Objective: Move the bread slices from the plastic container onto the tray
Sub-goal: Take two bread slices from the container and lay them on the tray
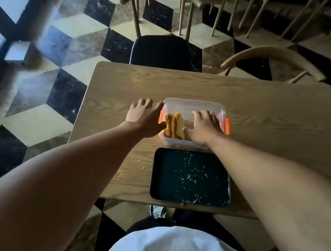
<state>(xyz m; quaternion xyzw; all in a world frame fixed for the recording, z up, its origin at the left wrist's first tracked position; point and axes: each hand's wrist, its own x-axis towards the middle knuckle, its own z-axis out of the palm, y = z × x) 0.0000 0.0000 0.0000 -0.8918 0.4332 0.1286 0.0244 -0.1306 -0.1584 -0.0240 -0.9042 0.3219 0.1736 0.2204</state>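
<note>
The bread slices [173, 126] are standing on edge inside the plastic container [195, 105], packed against its left wall, and they are lying directly between the two hands. The right hand [201, 128] is reaching down into the container with its fingers spread and unclenched, gripping nothing; its thumb is pointing left toward the bread, which is sitting just beside it on the thumb side. The left hand [144, 118] is resting outside the container against the left wall, palm down and fingers splayed, with the thumb lying close to the near left corner by the orange clip; it appears to be steadying the box rather than holding any bread, though whether it is actually pressing the wall cannot be told. The slices' long axis is running away from the person, roughly in line with the right forearm, so the right hand is likely needing only a short sideways shift to the left to close thumb and fingers across the slices' flat faces. The tray [188, 201] is lying on the table [269, 111] just behind both wrists, toward the body, almost touching the container's near wall; it is carrying only scattered crumbs, so the transfer looks to be at its start.
</note>
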